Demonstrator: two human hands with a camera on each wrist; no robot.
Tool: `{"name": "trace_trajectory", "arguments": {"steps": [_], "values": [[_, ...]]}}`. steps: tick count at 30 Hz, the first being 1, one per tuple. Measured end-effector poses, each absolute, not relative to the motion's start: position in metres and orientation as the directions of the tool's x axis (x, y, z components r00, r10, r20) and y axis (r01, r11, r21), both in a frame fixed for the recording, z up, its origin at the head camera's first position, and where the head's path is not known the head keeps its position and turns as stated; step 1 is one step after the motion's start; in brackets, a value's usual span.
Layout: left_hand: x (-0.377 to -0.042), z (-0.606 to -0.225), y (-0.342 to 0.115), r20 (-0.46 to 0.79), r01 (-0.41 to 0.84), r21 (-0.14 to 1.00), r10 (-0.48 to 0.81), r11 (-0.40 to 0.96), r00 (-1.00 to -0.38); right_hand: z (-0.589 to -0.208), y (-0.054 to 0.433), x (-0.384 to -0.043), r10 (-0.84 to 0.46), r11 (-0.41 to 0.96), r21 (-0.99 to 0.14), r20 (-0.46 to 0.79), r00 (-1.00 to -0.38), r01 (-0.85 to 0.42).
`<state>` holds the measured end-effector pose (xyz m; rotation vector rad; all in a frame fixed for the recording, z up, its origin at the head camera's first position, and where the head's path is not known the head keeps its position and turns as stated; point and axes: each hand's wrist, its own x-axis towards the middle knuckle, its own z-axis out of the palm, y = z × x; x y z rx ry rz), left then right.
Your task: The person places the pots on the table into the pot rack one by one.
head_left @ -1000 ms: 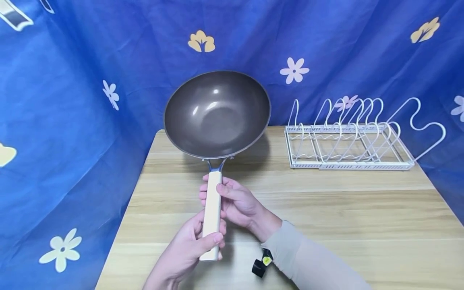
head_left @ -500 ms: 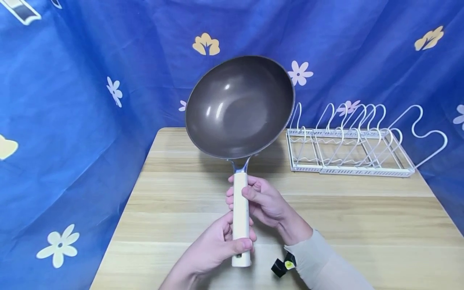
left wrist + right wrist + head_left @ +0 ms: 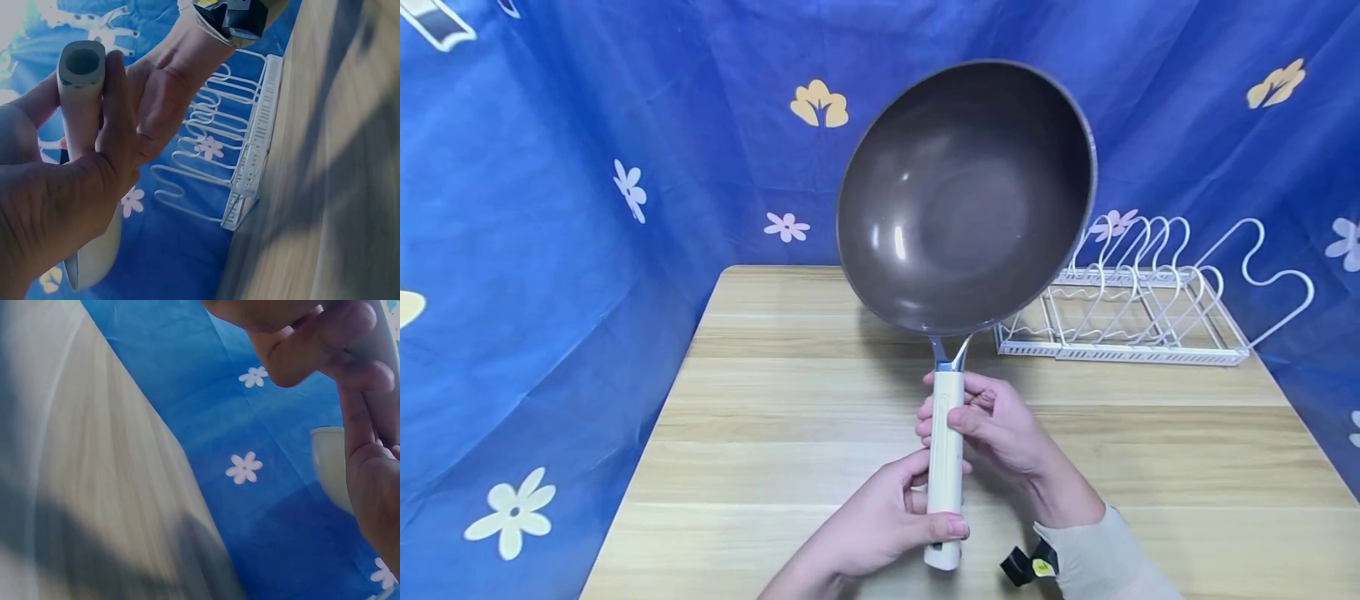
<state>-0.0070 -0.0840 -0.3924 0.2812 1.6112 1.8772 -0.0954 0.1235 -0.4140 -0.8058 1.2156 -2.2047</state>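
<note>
A deep frying pan (image 3: 966,200) with a dark brown inside is held up above the table, its bowl tilted toward me. My left hand (image 3: 887,517) grips the lower end of the cream handle (image 3: 946,450), thumb across the front. Higher on the same handle, just below the metal fork, my right hand (image 3: 1011,429) grips it with the thumb along its side. The left wrist view shows the handle's hollow end (image 3: 82,61) and part of the pan's pale outer wall (image 3: 103,250). The right wrist view catches that wall (image 3: 331,465) beyond the fingers.
A white wire rack (image 3: 1150,354) with upright loops stands at the table's back right; the pan overlaps its left end in the head view. The wooden table (image 3: 760,417) meets a blue flowered cloth (image 3: 715,150) behind and at the sides. A black wrist device (image 3: 1030,564) hangs by the right sleeve.
Both hands have carried the pan to the right, its bowl rising in view and looking larger. The bowl now overlaps the rack. Both grips stay on the handle.
</note>
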Motion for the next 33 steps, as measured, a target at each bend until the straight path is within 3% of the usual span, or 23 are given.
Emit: {"name": "trace_trajectory", "arguments": {"steps": [10, 21, 33], "values": [[-0.009, -0.391, -0.048, -0.181, -0.174, 0.983, 0.458, 0.059, -0.87, -0.404, 0.164, -0.087, -0.509, -0.397, -0.918, 0.21, -0.835, 0.011], [-0.015, -0.392, -0.02, -0.139, -0.079, 0.985, 0.424, 0.156, -0.895, -0.399, 0.196, -0.075, -0.359, -0.304, -0.937, 0.277, -0.891, -0.169], [-0.018, -0.395, 0.004, -0.127, 0.008, 0.958, 0.449, 0.287, -0.885, -0.39, 0.216, -0.062, -0.179, -0.147, -0.971, 0.213, -0.961, -0.188]]}}
